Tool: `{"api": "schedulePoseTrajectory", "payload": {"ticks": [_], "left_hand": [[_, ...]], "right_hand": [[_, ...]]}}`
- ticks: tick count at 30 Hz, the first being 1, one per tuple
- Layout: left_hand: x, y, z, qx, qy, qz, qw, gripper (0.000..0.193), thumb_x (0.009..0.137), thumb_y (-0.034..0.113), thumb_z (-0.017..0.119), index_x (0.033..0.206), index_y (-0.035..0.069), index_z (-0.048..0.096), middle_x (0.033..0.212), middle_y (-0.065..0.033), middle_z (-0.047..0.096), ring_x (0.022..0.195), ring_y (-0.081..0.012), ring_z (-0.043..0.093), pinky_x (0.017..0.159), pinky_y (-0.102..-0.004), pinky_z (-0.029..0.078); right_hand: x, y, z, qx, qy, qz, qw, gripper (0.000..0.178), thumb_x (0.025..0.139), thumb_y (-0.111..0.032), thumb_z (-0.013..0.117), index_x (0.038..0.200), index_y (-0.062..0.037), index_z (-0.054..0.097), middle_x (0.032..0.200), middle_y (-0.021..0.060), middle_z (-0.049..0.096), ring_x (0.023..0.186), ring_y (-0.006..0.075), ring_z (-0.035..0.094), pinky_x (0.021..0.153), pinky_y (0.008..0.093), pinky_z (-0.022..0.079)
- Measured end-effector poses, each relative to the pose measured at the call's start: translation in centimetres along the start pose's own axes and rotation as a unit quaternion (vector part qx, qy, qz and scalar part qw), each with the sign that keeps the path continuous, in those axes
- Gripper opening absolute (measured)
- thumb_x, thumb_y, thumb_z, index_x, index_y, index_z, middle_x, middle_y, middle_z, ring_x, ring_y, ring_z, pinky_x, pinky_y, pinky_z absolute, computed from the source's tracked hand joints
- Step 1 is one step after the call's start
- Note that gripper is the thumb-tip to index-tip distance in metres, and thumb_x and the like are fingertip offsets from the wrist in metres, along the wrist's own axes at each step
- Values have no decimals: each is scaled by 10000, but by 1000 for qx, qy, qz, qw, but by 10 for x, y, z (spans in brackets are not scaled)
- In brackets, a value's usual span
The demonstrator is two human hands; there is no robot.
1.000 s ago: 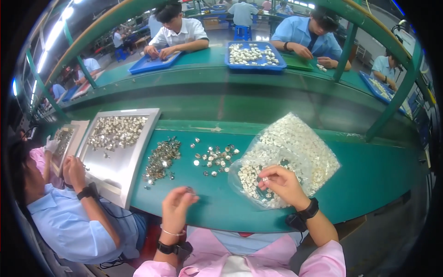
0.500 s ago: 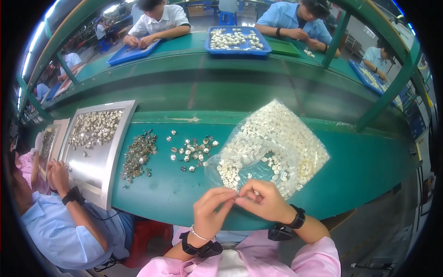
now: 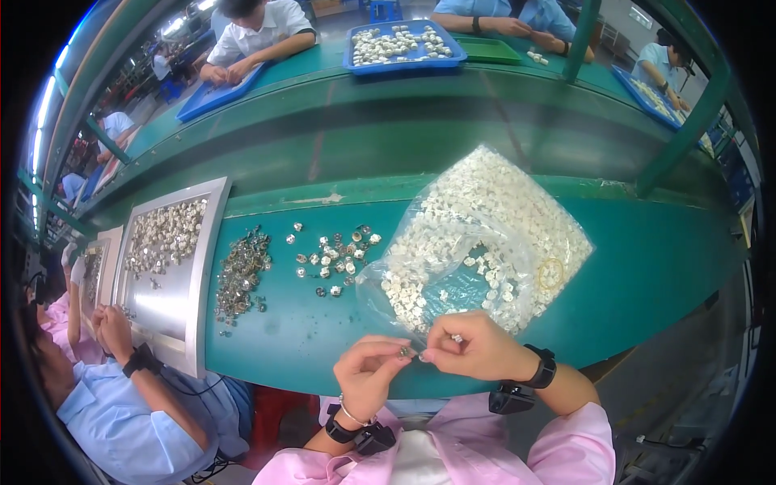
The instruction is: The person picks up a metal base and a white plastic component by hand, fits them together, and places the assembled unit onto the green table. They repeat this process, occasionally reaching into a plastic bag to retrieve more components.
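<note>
My left hand [image 3: 365,373] is closed in a pinch on a small metal part [image 3: 404,352] near the table's front edge. Right beside it, my right hand [image 3: 478,349] also pinches, its thumb and fingertip meeting by a tiny dark piece that I cannot make out well. Curled in the right fingers is a small white part [image 3: 457,339]. Just beyond my hands lies an open clear plastic bag [image 3: 558,218] full of white parts. Left of the bag are scattered white-and-metal pieces [image 3: 326,257] and a heap of small metal parts [image 3: 241,271].
On the left stands a metal-framed tray [image 3: 212,242] with many assembled pieces; a co-worker in a blue shirt [image 3: 121,412] sits beside it. A green ledge [image 3: 372,137] runs behind the table. Beyond it are a blue tray [image 3: 404,65], a green tray [image 3: 493,52] and other people working.
My hands have parted slightly at the fingertips, showing the metal part in the left pinch and the white part in the right fingers. The whole view has shifted a little.
</note>
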State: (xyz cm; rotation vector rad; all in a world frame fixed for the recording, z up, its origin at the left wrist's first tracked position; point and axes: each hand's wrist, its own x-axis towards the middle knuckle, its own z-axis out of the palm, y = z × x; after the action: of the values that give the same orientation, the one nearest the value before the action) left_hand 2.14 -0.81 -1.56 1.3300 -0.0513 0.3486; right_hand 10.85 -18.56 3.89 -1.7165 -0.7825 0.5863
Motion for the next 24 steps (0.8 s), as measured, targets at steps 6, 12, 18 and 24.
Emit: {"api": "schedulePoseTrajectory", "payload": {"ticks": [6,12,18,24], "left_hand": [[0,-3,-5,-62,47,-38,996,171,793,-88,625,945,-26,576,973,-178,617,788,-208,632,729,-301,533],[0,0,-9,-129,17,-105,986,180,827,-27,624,1005,-30,591,990,-174,619,829,-217,631,761,-321,532],[-5,-5,2,-138,12,-146,980,206,836,-37,606,1042,-33,597,1009,-180,617,844,-229,636,778,-330,536],[-3,-4,6,-134,25,-147,980,217,834,-68,587,1048,-44,614,1031,-183,607,876,-226,629,794,-321,537]], "right_hand": [[-1,7,-7,158,-8,82,984,79,885,-82,582,948,-34,585,791,18,582,700,70,536,628,217,427],[5,1,-6,338,73,85,934,172,922,-50,525,1085,0,500,989,83,601,899,146,608,804,264,492],[1,5,-2,326,54,38,943,227,879,40,551,1104,30,524,1026,120,611,978,190,608,871,303,495],[2,9,1,197,52,-20,979,300,812,104,610,1102,39,571,1064,157,598,994,194,598,853,312,511]]}}
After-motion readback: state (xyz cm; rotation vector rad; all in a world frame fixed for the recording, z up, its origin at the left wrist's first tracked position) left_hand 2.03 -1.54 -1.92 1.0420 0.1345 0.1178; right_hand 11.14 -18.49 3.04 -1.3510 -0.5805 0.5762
